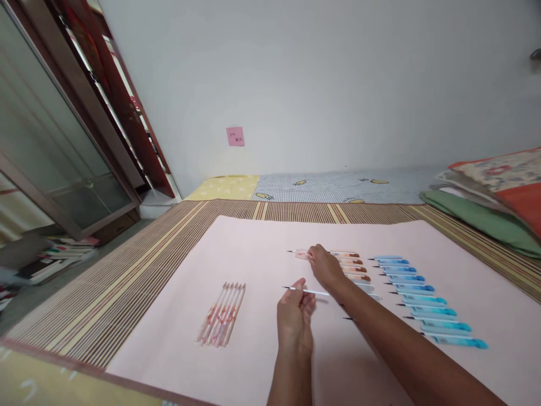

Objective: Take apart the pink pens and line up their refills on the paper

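Observation:
My left hand (pixel 293 310) pinches a white pen refill (pixel 315 292) with a dark tip that points left. Farther off, my right hand (pixel 324 266) is closed on a pale pink pen barrel (pixel 302 255) at the left end of a column of pen parts. Another refill tip (pixel 290 251) shows just beside that barrel. Orange-brown pen barrels (pixel 350 262) lie in the column, partly covered by my right hand and forearm. To the right, blue and teal pen barrels (pixel 412 278) alternate with white refills in a slanting column.
Several clear pens with red patterns (pixel 222 316) lie together on the left of the pale pink sheet (pixel 169 332). A striped mat (pixel 139 265) is under the sheet. Folded cloths and a cushion (pixel 499 197) rest at the right. A pink note (pixel 235 136) is on the wall.

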`<state>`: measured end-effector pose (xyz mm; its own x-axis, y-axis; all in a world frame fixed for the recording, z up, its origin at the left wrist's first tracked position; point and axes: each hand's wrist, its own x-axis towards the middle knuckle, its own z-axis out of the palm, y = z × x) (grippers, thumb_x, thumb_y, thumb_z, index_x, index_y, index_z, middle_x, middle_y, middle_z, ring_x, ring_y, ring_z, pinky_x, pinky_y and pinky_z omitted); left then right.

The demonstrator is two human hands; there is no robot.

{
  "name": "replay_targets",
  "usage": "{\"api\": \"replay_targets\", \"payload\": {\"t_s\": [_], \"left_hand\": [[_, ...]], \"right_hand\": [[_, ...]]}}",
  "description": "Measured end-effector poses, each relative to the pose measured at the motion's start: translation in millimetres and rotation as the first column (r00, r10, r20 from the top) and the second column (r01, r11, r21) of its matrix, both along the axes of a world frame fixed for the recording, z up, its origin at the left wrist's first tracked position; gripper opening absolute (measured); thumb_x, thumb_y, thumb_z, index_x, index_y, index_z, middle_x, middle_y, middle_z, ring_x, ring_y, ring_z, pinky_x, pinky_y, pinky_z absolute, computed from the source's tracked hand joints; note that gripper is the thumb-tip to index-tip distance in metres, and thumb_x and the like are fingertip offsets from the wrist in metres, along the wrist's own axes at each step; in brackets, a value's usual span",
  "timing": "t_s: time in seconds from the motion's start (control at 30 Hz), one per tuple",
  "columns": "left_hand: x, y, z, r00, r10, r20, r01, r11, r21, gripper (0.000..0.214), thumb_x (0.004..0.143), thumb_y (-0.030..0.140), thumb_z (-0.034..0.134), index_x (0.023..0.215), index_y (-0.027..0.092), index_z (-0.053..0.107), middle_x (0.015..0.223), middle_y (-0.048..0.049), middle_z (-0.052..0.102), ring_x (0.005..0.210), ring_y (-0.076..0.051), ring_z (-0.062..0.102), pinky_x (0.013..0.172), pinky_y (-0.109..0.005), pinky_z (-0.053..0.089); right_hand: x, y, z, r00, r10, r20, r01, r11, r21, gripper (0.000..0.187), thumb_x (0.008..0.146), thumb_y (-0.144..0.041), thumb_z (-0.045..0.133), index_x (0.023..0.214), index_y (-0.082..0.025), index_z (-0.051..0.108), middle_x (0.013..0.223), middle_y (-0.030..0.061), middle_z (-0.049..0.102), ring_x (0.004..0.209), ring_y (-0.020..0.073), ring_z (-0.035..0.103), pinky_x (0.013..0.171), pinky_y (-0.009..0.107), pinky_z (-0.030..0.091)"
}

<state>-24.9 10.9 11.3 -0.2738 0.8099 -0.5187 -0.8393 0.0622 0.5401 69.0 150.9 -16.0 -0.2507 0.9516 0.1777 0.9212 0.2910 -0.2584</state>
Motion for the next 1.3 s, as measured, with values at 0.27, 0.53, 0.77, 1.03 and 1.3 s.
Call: {"api": "replay_targets", "payload": {"t_s": [0.27,0.53,0.77,1.03,1.3], "left_hand": [[-1.0,2.3,-6.7,1.0,-0.009,0.003,0.009,1.0,0.012,0.016,0.095,0.007,0.06,0.092,0.004,0.075,0.065,-0.0066,0.068,0.052,-0.009,0.065,0.052,-0.017,0.057],[0.4,0.5,-3.4,1.0,-0.001,0.005,0.001,1.0,0.025,0.008,0.09,0.006,0.067,0.091,0.005,0.075,0.069,-0.0055,0.067,0.053,-0.008,0.063,0.053,-0.017,0.056],[-1.1,1.8,-6.9,1.0,0.002,-0.023,-0.002,1.0,0.019,0.012,0.095,0.009,0.061,0.095,0.005,0.073,0.072,-0.0056,0.066,0.054,-0.008,0.063,0.054,-0.018,0.056],[-5.5,2.0,-8.6,0.995,0.025,-0.1,-0.026,1.0,-0.005,0.017,0.096,0.008,0.06,0.107,0.006,0.072,0.066,-0.0033,0.065,0.055,-0.008,0.063,0.056,-0.017,0.055],[4.1,-0.9,-9.4,0.992,-0.032,-0.12,0.033,0.999,0.002,0.013,0.095,0.008,0.059,0.101,0.007,0.071,0.074,-0.0098,0.072,0.065,-0.013,0.07,0.064,-0.022,0.059]], "right_hand": [[4.8,4.3,-4.3,1.0,-0.012,0.006,0.012,1.0,0.006,0.014,0.101,-0.017,0.051,0.106,-0.018,0.065,0.112,0.007,0.064,0.088,0.0166,0.062,0.067,0.028,0.031],[4.1,2.1,-0.9,0.999,0.001,-0.033,0.0,1.0,0.01,0.014,0.101,-0.018,0.051,0.103,-0.018,0.065,0.111,0.0079,0.064,0.087,0.0169,0.061,0.067,0.028,0.031],[7.5,-0.4,8.1,0.984,0.037,-0.174,-0.035,0.999,0.014,0.015,0.095,-0.014,0.05,0.096,-0.017,0.064,0.105,0.0083,0.065,0.084,0.0167,0.058,0.069,0.027,0.034],[19.8,-61.2,62.9,0.801,0.341,-0.493,-0.485,0.852,-0.199,0.014,0.084,-0.03,0.061,0.076,-0.02,0.066,0.067,-0.0043,0.056,0.065,0.0137,0.051,0.062,0.025,0.035],[24.6,-103.3,36.8,0.918,0.289,-0.27,-0.33,0.937,-0.119,0.013,0.091,-0.019,0.052,0.082,-0.022,0.06,0.094,0.0035,0.066,0.079,0.0164,0.06,0.069,0.027,0.039]]}}
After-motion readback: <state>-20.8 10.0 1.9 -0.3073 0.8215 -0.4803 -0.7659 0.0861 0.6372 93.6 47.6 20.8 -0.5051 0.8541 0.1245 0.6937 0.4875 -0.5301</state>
